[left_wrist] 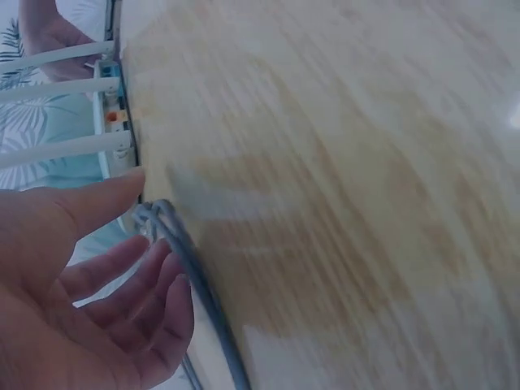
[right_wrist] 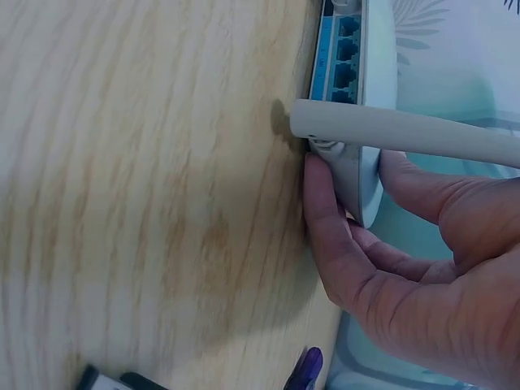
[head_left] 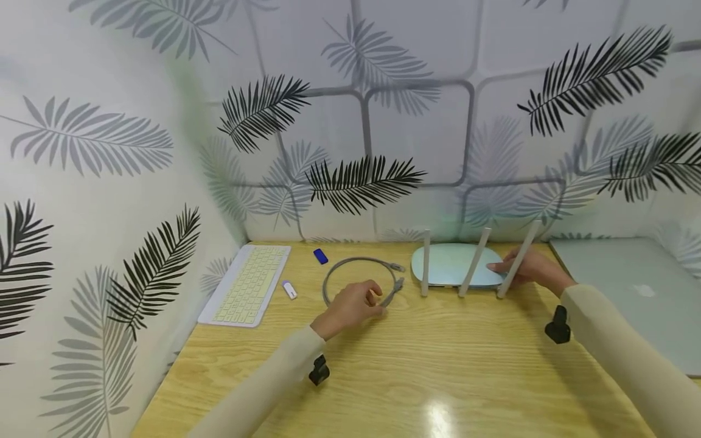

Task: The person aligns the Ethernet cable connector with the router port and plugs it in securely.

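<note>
My right hand point(head_left: 528, 267) grips the right end of a pale Wi-Fi router point(head_left: 446, 264) with three upright grey antennas. In the right wrist view the thumb lies on the router's top face and the fingers reach under its edge, beside an antenna point(right_wrist: 390, 130). A row of blue ports point(right_wrist: 347, 53) shows along the router's back. My left hand point(head_left: 350, 306) is over the grey network cable point(head_left: 356, 260), loosely bent. Seen from the left wrist, its thumb and fingers stand apart, with the cable plugs point(left_wrist: 153, 213) just beyond the fingertips; whether a finger touches the cable is unclear.
A white keyboard point(head_left: 246, 286) lies at the table's left side. Between it and the cable are a blue USB stick point(head_left: 320, 256) and a white-and-purple one point(head_left: 289, 289). A silver laptop point(head_left: 619, 274) lies at the right. A leaf-patterned curtain point(head_left: 405, 140) borders the back edge.
</note>
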The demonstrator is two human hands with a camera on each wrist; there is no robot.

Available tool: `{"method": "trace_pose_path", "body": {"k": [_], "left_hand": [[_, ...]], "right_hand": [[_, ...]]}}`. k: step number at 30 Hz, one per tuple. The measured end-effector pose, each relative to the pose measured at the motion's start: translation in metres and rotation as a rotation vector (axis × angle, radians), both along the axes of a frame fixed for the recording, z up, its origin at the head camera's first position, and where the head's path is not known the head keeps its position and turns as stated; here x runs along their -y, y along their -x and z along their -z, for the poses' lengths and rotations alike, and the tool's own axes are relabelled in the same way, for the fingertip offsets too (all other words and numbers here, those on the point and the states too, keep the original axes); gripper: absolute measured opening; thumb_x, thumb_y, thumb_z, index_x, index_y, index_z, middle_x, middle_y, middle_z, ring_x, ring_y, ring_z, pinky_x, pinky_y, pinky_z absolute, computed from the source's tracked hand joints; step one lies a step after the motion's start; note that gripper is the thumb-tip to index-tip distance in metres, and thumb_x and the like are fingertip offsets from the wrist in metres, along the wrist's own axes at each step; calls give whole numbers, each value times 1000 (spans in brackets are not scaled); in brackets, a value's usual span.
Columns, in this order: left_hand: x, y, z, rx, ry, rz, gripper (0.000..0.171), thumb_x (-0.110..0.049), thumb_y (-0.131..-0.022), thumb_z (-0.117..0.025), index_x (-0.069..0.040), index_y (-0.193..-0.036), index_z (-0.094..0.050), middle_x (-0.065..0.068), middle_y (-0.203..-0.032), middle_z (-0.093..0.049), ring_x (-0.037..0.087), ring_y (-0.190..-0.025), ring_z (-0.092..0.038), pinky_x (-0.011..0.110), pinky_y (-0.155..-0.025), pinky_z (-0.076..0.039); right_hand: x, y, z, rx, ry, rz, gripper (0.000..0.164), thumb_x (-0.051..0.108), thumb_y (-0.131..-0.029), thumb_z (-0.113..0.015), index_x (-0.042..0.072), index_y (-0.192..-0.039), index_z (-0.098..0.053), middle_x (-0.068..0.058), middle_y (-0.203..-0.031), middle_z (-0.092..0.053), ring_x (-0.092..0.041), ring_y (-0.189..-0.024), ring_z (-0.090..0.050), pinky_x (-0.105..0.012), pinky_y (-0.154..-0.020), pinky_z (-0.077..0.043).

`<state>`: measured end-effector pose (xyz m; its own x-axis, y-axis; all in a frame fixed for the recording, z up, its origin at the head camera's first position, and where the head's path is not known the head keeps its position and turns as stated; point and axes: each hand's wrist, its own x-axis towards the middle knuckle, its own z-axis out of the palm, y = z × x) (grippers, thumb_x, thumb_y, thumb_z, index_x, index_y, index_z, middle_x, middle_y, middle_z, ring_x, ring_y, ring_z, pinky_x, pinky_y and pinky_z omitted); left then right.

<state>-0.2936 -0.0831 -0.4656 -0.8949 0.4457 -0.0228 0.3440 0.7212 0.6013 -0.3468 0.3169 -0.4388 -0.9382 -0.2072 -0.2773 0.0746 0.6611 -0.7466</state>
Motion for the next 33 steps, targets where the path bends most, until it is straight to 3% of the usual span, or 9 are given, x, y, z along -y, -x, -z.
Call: {"method": "trace_pose_path", "body": {"k": [2, 4, 9, 14, 18, 22, 25, 29, 33], "left_hand": [[-5, 2, 1, -10, 19, -15, 35, -28, -92, -70, -7, -119, -62, 5, -94, -68, 13, -74, -60, 26, -64, -51], [-13, 7, 3, -46, 53, -37, 35, -29, -93, -69, -7, -119, -63, 3, -90, -68, 10, -71, -58, 24, -61, -49], [-40, 24, 6, -80, 105, -77, 33, -36, -94, -65, -9, -115, -64, 1, -88, -69, 10, -65, -58, 22, -53, -46], [-55, 34, 10, -61, 97, -104, 21, -28, -96, -63, -11, -85, -61, -2, -71, -57, 10, -56, -46, 20, -49, -34], [-57, 28, 9, -112, 94, -104, 23, -23, -99, -59, -10, -80, -59, -1, -66, -54, 10, -53, -42, 20, -45, -31], [-53, 13, 2, -277, 122, -61, 19, -18, -101, -55, -6, -97, -68, 3, -77, -68, 6, -52, -50, 17, -44, -38], [-51, 4, -7, -330, 80, -29, 21, -15, -103, -50, -1, -102, -66, 7, -72, -67, 5, -48, -46, 15, -41, -35], [-50, -4, -14, -212, -49, 11, 24, -15, -106, -43, 2, -107, -59, 4, -61, -57, 4, -42, -41, 13, -38, -32], [-54, -10, -13, -72, -163, 44, 30, -16, -107, -40, 5, -108, -61, 2, -61, -57, 8, -42, -50, 14, -38, -39]], "right_hand": [[1, 0, -1, 16, 24, -5, 39, 30, -95, -65, 13, -61, -54, 8, -51, -57, -9, -50, -50, -29, -56, -52], [0, -1, -2, 30, 48, -5, 40, 29, -95, -64, 14, -60, -54, 7, -51, -58, -9, -50, -52, -29, -56, -53], [-4, -1, -1, 27, 5, -7, 42, 30, -96, -63, 14, -59, -52, 6, -50, -55, -10, -49, -48, -29, -52, -48], [-1, 3, 1, 58, 23, 26, 34, 28, -95, -65, 9, -68, -57, 7, -53, -56, -9, -52, -53, -29, -57, -55], [2, 2, -1, 85, 56, 37, 31, 26, -95, -65, 7, -72, -58, 6, -55, -59, -11, -55, -57, -32, -62, -59], [4, 0, -1, 79, 47, 2, 34, 25, -97, -61, 9, -68, -58, 4, -57, -63, -13, -57, -61, -31, -61, -57], [3, 1, -2, 70, 44, -10, 39, 26, -98, -61, 12, -62, -56, 3, -55, -63, -13, -56, -60, -30, -58, -54], [3, 1, -3, 76, 66, -9, 42, 25, -97, -62, 14, -58, -52, 3, -51, -61, -12, -51, -55, -29, -55, -51], [4, 0, -3, 75, 79, -7, 45, 23, -97, -61, 14, -56, -48, 5, -47, -53, -10, -47, -46, -28, -52, -49]]}}
